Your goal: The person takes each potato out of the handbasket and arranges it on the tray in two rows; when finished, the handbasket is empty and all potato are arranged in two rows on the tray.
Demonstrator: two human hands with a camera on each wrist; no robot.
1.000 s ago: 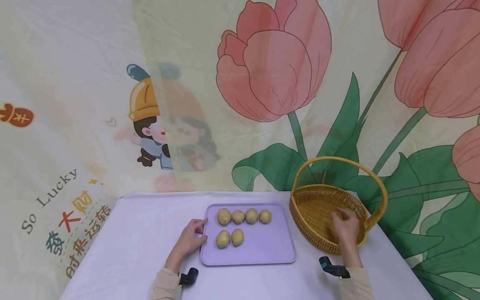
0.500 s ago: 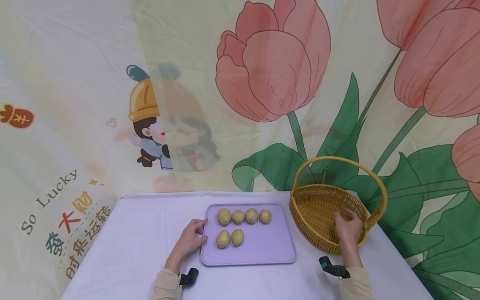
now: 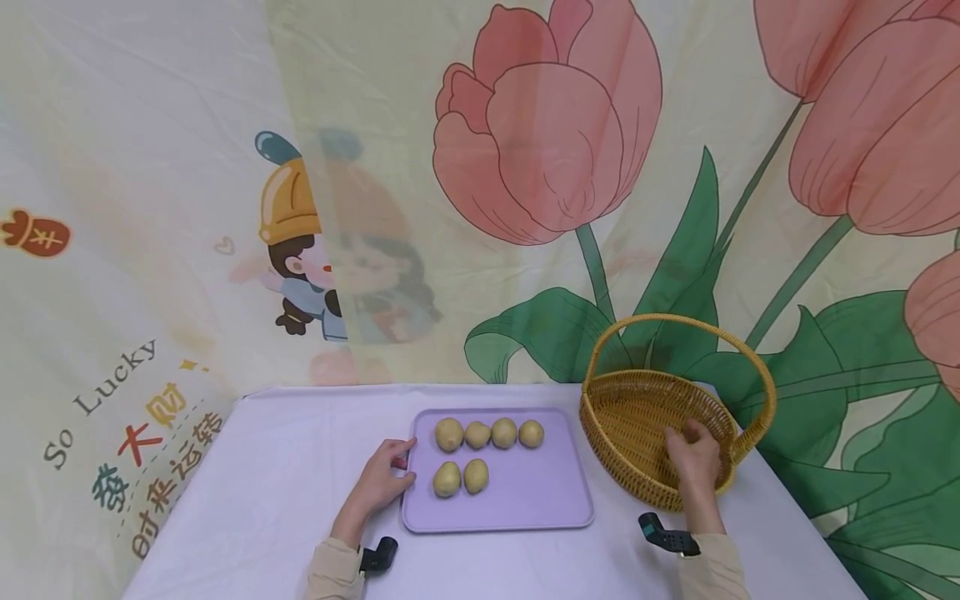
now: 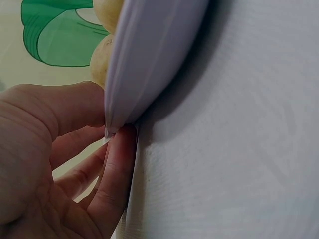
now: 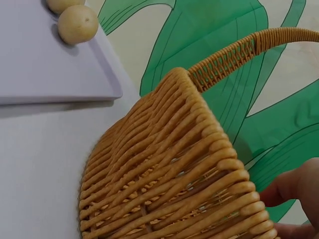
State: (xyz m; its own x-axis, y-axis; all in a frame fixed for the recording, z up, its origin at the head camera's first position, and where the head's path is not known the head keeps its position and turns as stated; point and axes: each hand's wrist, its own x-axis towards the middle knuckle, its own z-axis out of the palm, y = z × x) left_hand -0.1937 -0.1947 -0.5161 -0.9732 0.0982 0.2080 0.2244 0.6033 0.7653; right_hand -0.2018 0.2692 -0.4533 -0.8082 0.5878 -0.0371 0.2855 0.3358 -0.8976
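Observation:
On the white-covered table lies a lilac tray (image 3: 536, 492) bearing several potatoes: a far row, its rightmost potato (image 3: 531, 433) included, and a nearer pair with one potato (image 3: 476, 476) beside another. My left hand (image 3: 378, 477) pinches the tray's left rim; in the left wrist view the thumb (image 4: 82, 107) is at the top side and a finger (image 4: 117, 174) underneath. Right of the tray stands a brown wicker basket (image 3: 626, 475) with a tall handle. My right hand (image 3: 696, 458) is inside it, toward its right side, fingers bent. Whether it holds anything there is hidden.
The basket's arched handle (image 3: 678, 317) rises over its opening, behind my right hand. A printed cloth (image 3: 375, 250) with tulips and cartoon figures hangs behind the table. White tablecloth (image 3: 300, 450) shows left of the tray and in front of it.
Inside the basket my right hand has shifted a little to the right, then slightly back and lower. The left hand, tray and potatoes stay in place.

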